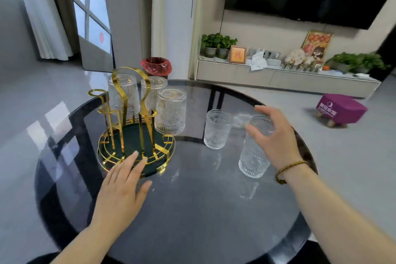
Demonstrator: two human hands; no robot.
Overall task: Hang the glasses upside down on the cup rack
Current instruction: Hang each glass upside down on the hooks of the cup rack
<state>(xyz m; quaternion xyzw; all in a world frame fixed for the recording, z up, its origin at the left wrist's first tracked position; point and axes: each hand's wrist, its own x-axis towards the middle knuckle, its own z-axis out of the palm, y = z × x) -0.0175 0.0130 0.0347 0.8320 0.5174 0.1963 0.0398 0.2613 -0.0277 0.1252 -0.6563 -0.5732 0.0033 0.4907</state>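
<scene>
Living-room light falls across a round dark glass table (192,210), with a television cabinet and potted plants behind it at 1 o'clock. On the table at 10 o'clock stands the gold cup rack (132,118), three ribbed glasses (170,111) already hung mouth-down on its pegs; at least two looped pegs on its left side show bare.

Two more glasses wait upright at 2 o'clock. One upright glass (216,128) stands alone just right of the rack. The nearer glass (252,156), its long axis vertical and mouth up, sits directly beneath the right hand (276,135).

That hand arrives from 4 o'clock, forearm angled inward, a braided cord at the wrist. Its fingers (256,133) are spread wide and curled above the rim, holding nothing; whether they touch the glass cannot be told through the motion blur. It is plainly the closer hand to both loose glasses.

The left hand (122,186) lies flat and open, empty, fingertips at the rack's base rim, apparently steadying it.

By the look of it, the grasp comes next, followed by a turn mouth-down and a carry toward 10 o'clock.
</scene>
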